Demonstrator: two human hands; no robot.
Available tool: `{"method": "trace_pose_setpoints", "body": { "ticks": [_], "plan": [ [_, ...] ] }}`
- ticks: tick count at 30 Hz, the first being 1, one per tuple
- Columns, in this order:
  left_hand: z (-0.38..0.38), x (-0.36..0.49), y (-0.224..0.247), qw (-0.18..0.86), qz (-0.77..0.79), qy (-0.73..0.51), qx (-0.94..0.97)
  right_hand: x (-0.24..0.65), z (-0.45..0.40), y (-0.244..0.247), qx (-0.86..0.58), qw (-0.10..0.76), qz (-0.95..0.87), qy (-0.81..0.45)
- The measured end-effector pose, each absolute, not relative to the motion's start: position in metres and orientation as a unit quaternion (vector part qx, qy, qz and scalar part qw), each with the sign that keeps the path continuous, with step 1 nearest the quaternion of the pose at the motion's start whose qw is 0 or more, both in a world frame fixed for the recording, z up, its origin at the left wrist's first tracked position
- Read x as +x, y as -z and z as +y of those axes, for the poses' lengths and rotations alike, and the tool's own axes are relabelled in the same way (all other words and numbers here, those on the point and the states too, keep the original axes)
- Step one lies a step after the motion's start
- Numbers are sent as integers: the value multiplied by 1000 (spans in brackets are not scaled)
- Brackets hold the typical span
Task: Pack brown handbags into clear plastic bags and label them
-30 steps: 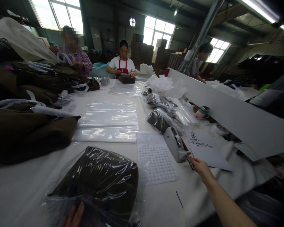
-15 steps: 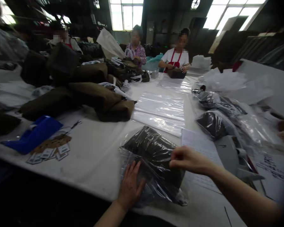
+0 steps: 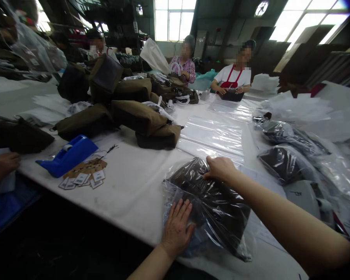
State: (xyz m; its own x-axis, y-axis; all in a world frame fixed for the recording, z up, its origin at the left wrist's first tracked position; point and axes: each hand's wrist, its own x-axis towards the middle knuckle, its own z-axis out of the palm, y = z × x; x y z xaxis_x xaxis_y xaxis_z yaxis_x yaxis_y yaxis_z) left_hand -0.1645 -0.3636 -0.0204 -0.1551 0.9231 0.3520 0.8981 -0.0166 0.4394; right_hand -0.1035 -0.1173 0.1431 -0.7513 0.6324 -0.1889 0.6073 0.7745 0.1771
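A dark olive-brown bag in a clear plastic bag [image 3: 221, 212] lies on the table's near edge. On the lower left of the loose plastic, my left hand [image 3: 177, 225] rests flat with its fingers spread. My right hand [image 3: 221, 169] is at the top of the wrapped bag, its thumb and fingers closed together against the plastic; what they hold, if anything, is too small to make out. Just beyond lies a stack of flat clear plastic bags [image 3: 212, 136]. A written sheet [image 3: 264, 182] is partly under my right forearm.
On the left are a blue tape dispenser [image 3: 68, 157], several tags [image 3: 84, 177] and a pile of brown bags [image 3: 137, 116]. More wrapped bags [image 3: 282, 163] and a grey tape dispenser [image 3: 303, 198] lie right. Co-workers stand across the table; another person's hand [image 3: 4, 165] is far left.
My right hand has moved from the wrapped bag's right side to its top. My left hand stays flat on the plastic. The view has turned left, bringing another person's hand in.
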Motion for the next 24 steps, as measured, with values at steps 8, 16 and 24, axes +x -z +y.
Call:
{"method": "trace_pose_setpoints", "body": {
  "ticks": [8, 16, 24],
  "plan": [
    [-397, -196, 2, 368, 732, -568, 77, 5, -253, -98, 115, -48, 988, 88],
    [-357, -180, -86, 656, 452, -604, -24, 24, -273, -59, 115, -266, 953, 83],
    [-337, -219, -70, 230, 635, -723, 147, 22, -148, -211, 410, -442, 692, 395]
  ]
}}
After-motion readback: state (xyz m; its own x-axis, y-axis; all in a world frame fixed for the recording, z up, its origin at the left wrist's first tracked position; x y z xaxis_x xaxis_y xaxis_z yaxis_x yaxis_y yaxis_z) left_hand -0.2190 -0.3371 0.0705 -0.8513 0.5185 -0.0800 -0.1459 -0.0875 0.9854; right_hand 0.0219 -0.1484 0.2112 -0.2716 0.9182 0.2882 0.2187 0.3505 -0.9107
